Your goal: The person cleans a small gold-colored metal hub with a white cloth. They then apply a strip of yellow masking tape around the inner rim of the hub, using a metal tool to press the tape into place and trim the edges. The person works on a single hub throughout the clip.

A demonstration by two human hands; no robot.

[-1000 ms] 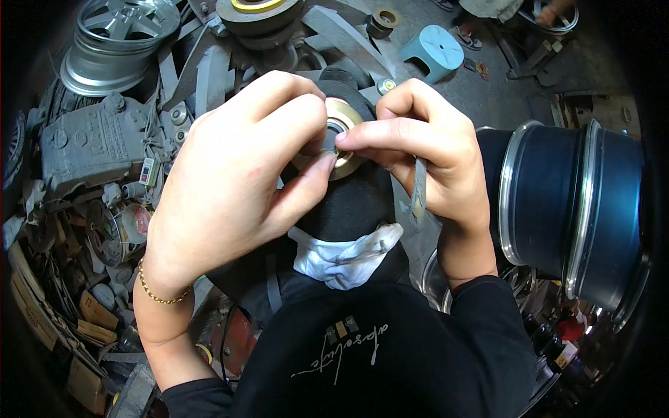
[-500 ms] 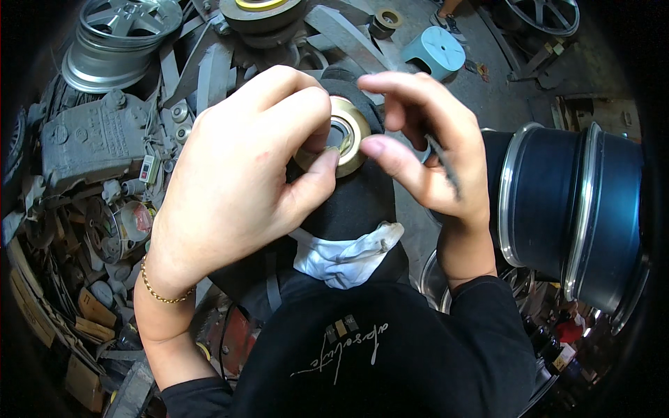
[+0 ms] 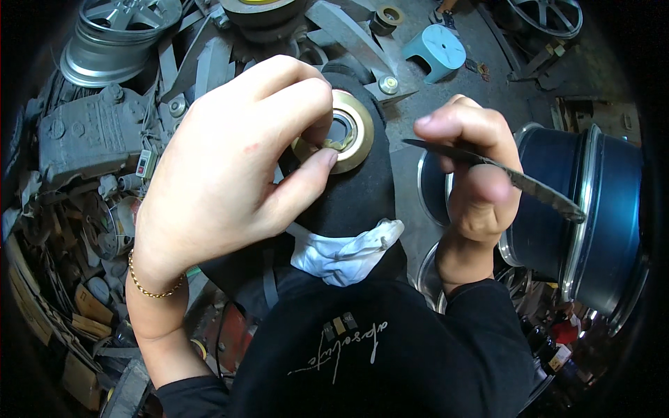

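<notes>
My left hand [image 3: 237, 153] holds a round tan ring [image 3: 360, 153] with a silvery inner rim, close above my dark-clothed leg. Its thumb lies by a crumpled yellowish strip [image 3: 340, 145] at the ring's centre hole; the curled fingers hide the ring's left side. Off to the right and apart from the ring, my right hand [image 3: 477, 202] is closed on a thin dark blade [image 3: 540, 187]. The blade's narrow tip points left, and its wider end sticks out to the right. Below the ring, a crumpled white cloth [image 3: 338, 259] lies on my lap.
Dark blue wheel rims [image 3: 543, 198] stand close at my right. A light blue stool [image 3: 435, 52] and a tape roll [image 3: 387, 19] are ahead. On the left are a dusty grey machine housing [image 3: 90, 139], a silver wheel [image 3: 104, 59] and cluttered scrap.
My right hand has drawn back to the right from the ring, and the blade now shows lengthwise across its fingers. My left hand keeps the ring in nearly the same place.
</notes>
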